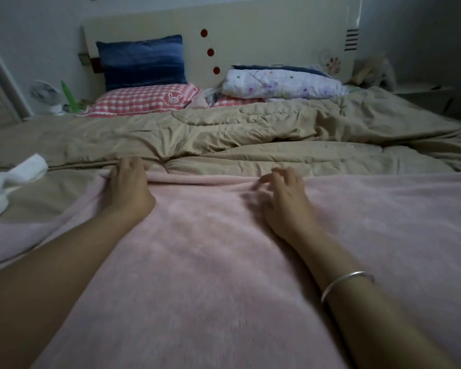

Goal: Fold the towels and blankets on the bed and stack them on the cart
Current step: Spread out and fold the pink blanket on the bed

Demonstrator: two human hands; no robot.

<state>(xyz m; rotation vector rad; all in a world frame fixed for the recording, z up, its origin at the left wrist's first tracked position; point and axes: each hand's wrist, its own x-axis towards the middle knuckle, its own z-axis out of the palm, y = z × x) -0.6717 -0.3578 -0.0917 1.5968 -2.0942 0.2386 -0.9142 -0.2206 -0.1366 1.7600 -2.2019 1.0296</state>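
Note:
A pink fleece blanket (pixel 210 262) lies spread over the near part of the bed, its far edge running across the middle of the view. My left hand (pixel 129 186) lies on that far edge at the left, fingers bent over the edge and gripping the fabric. My right hand (pixel 282 194) is on the same edge further right, blurred, with fingers curled into a bunched fold of the blanket. A white towel (pixel 14 179) lies crumpled at the left on the tan quilt (pixel 250 134). The cart is out of view.
Beyond the quilt are a red checked pillow (pixel 144 101), a blue cushion (pixel 141 61) against the headboard (pixel 250 35), and a folded floral quilt (pixel 280 82). A small white fan (pixel 44 95) stands at the far left, a nightstand (pixel 423 94) at the far right.

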